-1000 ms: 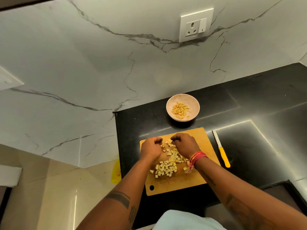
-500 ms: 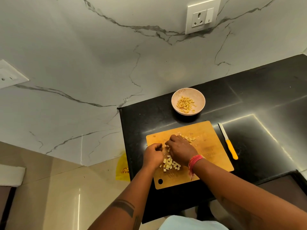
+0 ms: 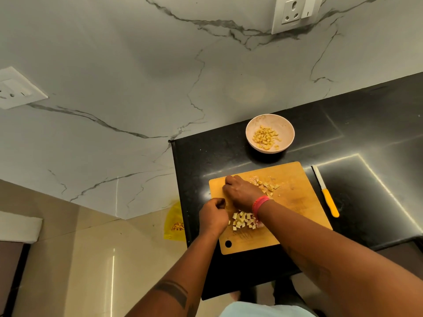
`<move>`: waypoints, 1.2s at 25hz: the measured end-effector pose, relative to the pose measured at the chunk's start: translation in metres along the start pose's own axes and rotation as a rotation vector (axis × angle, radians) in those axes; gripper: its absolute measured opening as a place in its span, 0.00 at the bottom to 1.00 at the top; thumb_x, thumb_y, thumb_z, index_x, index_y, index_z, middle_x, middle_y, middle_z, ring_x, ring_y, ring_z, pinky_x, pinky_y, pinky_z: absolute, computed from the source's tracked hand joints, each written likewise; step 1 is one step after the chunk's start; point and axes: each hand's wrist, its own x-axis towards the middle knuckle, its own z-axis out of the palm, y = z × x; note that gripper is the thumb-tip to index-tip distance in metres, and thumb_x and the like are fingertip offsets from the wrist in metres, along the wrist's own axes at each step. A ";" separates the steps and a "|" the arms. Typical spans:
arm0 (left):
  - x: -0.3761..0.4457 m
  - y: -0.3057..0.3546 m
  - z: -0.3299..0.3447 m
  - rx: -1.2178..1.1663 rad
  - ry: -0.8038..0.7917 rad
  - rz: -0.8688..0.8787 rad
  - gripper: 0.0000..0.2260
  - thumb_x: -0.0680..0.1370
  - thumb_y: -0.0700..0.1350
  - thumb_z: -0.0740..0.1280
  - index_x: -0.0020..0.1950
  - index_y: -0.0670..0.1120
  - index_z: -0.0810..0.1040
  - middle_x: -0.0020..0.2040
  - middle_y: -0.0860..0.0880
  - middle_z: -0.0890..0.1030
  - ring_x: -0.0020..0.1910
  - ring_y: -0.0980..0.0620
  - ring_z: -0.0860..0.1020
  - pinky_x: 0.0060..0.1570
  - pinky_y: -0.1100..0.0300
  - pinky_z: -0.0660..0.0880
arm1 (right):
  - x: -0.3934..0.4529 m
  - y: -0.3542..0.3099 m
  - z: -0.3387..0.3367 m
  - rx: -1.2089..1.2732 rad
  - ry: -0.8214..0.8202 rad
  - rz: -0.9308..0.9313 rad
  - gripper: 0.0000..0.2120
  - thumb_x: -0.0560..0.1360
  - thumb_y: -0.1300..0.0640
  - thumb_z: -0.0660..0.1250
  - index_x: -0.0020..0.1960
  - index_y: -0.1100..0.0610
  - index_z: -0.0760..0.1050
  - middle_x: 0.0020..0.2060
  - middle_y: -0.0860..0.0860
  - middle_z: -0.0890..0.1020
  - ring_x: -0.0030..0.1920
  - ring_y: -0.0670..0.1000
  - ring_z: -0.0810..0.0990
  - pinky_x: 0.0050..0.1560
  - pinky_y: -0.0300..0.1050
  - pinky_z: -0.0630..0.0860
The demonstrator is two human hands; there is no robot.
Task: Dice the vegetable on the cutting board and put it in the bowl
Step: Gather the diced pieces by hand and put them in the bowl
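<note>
One rectangular wooden cutting board point(image 3: 295, 202) with a round hanging hole at its near left corner lies on one black polished stone counter point(image 3: 366, 133).

Diced pale yellow vegetable cubes, in three lots:
- One heap point(image 3: 243, 220) on the near part of the board, between the two wrists; individual cubes too many and too small to count.
- One smaller scatter point(image 3: 269, 187) on the far part of the board, just right of the right hand.
- One portion point(image 3: 265, 137) inside the bowl.

One round pale pink bowl point(image 3: 286, 126) stands on the counter beyond the board, apart from it.

One knife with a white blade and yellow handle point(image 3: 326, 193) lies on the counter just right of the board, untouched.

Two bare hands:
- Left hand point(image 3: 214, 215) at the board's left edge, fingers curled in toward the palm; whether it encloses any cubes cannot be told.
- Right hand point(image 3: 242, 192) knuckles up over the far left part of the board, fingers bent down onto the surface; what lies beneath them is hidden, so its grasp cannot be told. One red band point(image 3: 261, 203) circles its wrist.

One yellow sheet point(image 3: 175, 223) carrying small scraps lies on the floor left of the counter. Two white wall sockets: one point(image 3: 295, 12) above the counter, one point(image 3: 16, 88) at far left, both on the grey-veined marble wall point(image 3: 137, 76).
</note>
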 end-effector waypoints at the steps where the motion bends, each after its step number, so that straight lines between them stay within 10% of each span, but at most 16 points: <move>1: 0.000 0.002 0.002 -0.009 -0.019 0.004 0.17 0.81 0.36 0.64 0.68 0.47 0.79 0.62 0.49 0.82 0.61 0.51 0.80 0.62 0.58 0.75 | -0.008 0.005 0.000 -0.025 0.009 -0.014 0.12 0.82 0.59 0.60 0.61 0.59 0.77 0.58 0.56 0.75 0.57 0.56 0.73 0.55 0.50 0.75; 9: 0.024 -0.016 0.000 -0.266 -0.015 -0.127 0.13 0.77 0.35 0.65 0.55 0.48 0.84 0.49 0.48 0.86 0.49 0.49 0.84 0.57 0.49 0.81 | -0.068 -0.031 0.040 0.053 0.253 0.003 0.16 0.80 0.42 0.59 0.54 0.52 0.78 0.50 0.51 0.77 0.52 0.51 0.74 0.57 0.50 0.73; 14: 0.017 -0.017 -0.002 -0.266 -0.054 -0.133 0.12 0.77 0.35 0.66 0.50 0.51 0.84 0.48 0.48 0.86 0.50 0.47 0.84 0.56 0.50 0.82 | -0.072 -0.038 0.063 0.010 0.366 0.024 0.08 0.80 0.50 0.62 0.53 0.54 0.75 0.51 0.53 0.76 0.53 0.55 0.73 0.61 0.55 0.74; 21: -0.008 0.014 0.013 0.157 -0.111 0.164 0.18 0.81 0.40 0.64 0.71 0.48 0.76 0.67 0.48 0.76 0.62 0.50 0.77 0.62 0.60 0.72 | -0.098 0.026 0.023 0.294 0.456 0.403 0.07 0.80 0.57 0.67 0.57 0.56 0.79 0.54 0.53 0.77 0.53 0.54 0.76 0.53 0.49 0.77; 26: -0.016 0.019 0.035 0.605 -0.311 0.330 0.49 0.72 0.49 0.79 0.82 0.49 0.48 0.73 0.45 0.56 0.69 0.44 0.68 0.71 0.52 0.70 | -0.126 0.042 0.006 0.667 0.181 0.843 0.22 0.75 0.48 0.75 0.65 0.52 0.75 0.58 0.53 0.75 0.54 0.52 0.78 0.56 0.44 0.76; 30: -0.008 0.023 0.044 0.672 -0.283 0.412 0.40 0.76 0.44 0.75 0.80 0.45 0.54 0.72 0.43 0.58 0.65 0.42 0.73 0.68 0.50 0.73 | -0.128 0.031 0.014 0.684 0.029 0.811 0.36 0.69 0.52 0.81 0.72 0.50 0.67 0.64 0.54 0.69 0.60 0.57 0.77 0.63 0.48 0.75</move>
